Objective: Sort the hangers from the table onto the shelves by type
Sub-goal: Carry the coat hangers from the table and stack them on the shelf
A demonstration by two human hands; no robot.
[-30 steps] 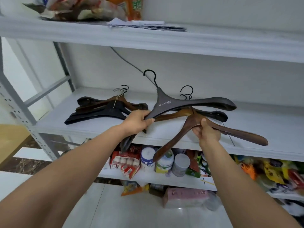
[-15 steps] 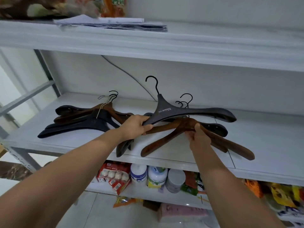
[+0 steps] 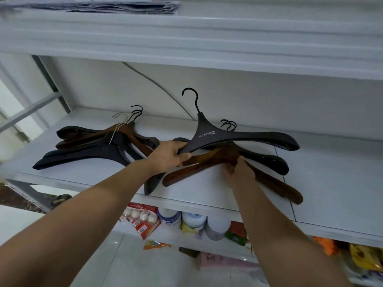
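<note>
Centrally in the frame, the left hand [image 3: 170,156] grips the black hanger [image 3: 238,137] by its left arm, fingers curled round it, hook pointing up. Just right of it, the right hand [image 3: 238,170] pinches the brown hanger [image 3: 186,172] at its neck, thumb on top and fingers curled beneath. Both hangers lie over another dark hanger [image 3: 269,160] on the white shelf [image 3: 331,183]. A pile [image 3: 87,154] of black and brown hangers sits at centre left. Papers [image 3: 124,6] lie at the top edge, jars [image 3: 193,220] below
</note>
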